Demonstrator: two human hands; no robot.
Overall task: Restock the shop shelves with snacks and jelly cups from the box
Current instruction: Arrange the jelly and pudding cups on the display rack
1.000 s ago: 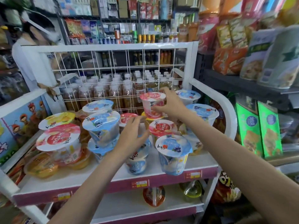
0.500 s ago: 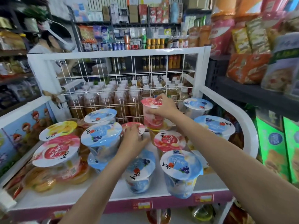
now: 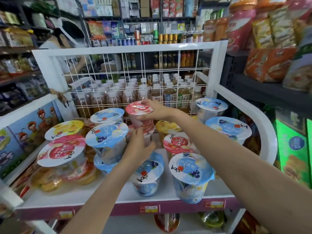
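A white display shelf (image 3: 168, 195) holds several jelly cups with blue, pink and yellow lids. My right hand (image 3: 157, 110) grips a pink-lidded jelly cup (image 3: 137, 108) by its rim, stacked above another pink cup near the wire back. My left hand (image 3: 140, 146) reaches between the cups with fingers spread, touching the lower pink cup (image 3: 148, 130) beside a tall blue-lidded cup (image 3: 106, 134). Two more blue-lidded cups (image 3: 190, 169) stand at the shelf's front edge.
A white wire grid (image 3: 135, 78) backs the shelf, with bottled drinks (image 3: 168, 93) behind it. Snack bags (image 3: 270, 63) fill a dark shelf on the right, and green boxes (image 3: 292, 147) sit below. A person stands behind the rack at left (image 3: 55, 41).
My right hand has carried the pink-lidded cup left and slightly back, onto another pink cup. My left hand has opened and shifted right toward the lower pink cup. The camera moved closer.
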